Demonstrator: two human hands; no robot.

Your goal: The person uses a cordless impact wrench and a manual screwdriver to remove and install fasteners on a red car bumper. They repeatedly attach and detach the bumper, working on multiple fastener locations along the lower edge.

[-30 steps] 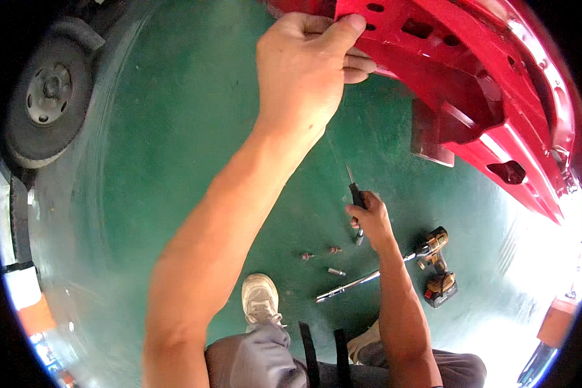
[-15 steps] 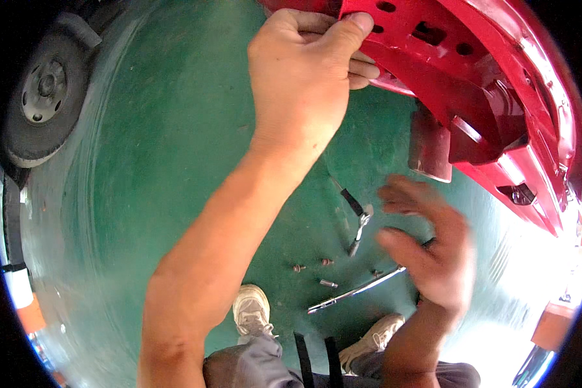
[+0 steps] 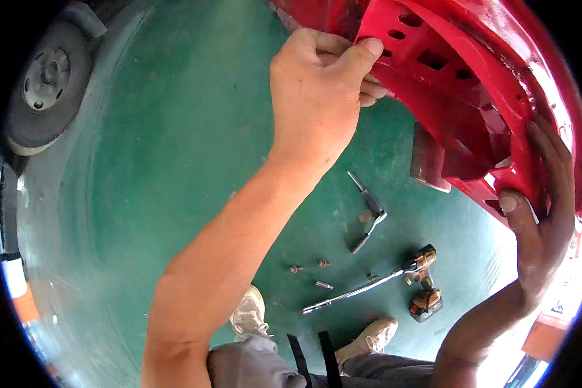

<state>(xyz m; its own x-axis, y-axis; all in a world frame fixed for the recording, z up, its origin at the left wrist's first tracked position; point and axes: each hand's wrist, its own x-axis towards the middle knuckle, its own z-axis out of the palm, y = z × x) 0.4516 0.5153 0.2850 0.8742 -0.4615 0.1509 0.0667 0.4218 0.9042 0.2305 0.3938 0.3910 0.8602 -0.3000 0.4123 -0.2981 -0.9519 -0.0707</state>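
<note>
A big red car part [image 3: 446, 107] is at the top right, cut off by the dark edge. The left hand [image 3: 326, 84] pinches its corner, some fingers hidden. The right hand [image 3: 544, 200] touches its right side, thumb and fingers apart; I cannot tell if it grips. Below lie a drill [image 3: 423, 260], a black-handled tool [image 3: 368, 200] and tiny bits [image 3: 295, 268], too small to name.

the red panel [image 3: 456, 94], glossy and curved, arches from the left hand [image 3: 323, 84] across to the right hand [image 3: 546, 207]. its flat edge is pinched under the left thumb; just right of that thumb it is pierced by oval holes and a squarish one. a deep, shadowed recess sinks between the hands, and its outer side touches the right hand.
</note>
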